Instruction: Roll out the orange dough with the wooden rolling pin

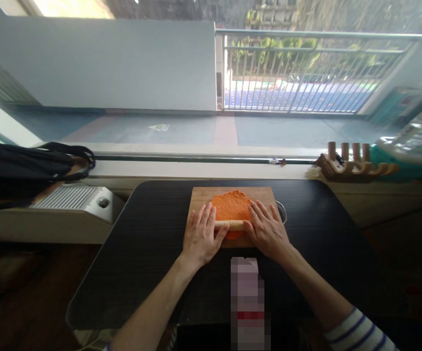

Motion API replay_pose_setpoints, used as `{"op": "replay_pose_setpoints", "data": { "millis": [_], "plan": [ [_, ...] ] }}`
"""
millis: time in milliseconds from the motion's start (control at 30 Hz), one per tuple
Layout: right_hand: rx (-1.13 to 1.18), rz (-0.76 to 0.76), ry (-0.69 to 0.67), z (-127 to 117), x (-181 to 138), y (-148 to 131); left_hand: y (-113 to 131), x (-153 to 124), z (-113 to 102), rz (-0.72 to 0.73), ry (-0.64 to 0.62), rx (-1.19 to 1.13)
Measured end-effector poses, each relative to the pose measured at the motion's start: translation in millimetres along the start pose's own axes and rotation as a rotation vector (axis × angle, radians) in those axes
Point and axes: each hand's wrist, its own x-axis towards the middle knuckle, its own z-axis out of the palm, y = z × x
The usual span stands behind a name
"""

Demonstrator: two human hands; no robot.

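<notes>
Indoor room: black table (pixel 148 234) by windowsill (pixel 196 169), railing (pixel 306 35) outside.

Looks like smooth, pale wood on the rolling pin (pixel 235 224), w/ matt finish. Looks like wood too on the board (pixel 201 195), fairly smooth. Gleams like metal at the ring handle (pixel 285 212). Looks rough & matt on the orange sheet (pixel 231 207), esp. nr far edge. Shows fine streaky grain on the black counter (pixel 152 239), w/ slight sheen. Looks like matt cloth on the bag (pixel 13 163), ditto striped sleeve (pixel 360 332); smooth metal on the railing (pixel 306 35).
</notes>
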Motion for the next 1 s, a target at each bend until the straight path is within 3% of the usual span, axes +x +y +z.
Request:
{"op": "replay_pose_setpoints", "data": {
  "millis": [1000],
  "plan": [
    [0.029,0.131,-0.149,4.5,52.6,14.9,-10.7,59.8,7.2,-0.085,-0.073,0.089]
  ]
}}
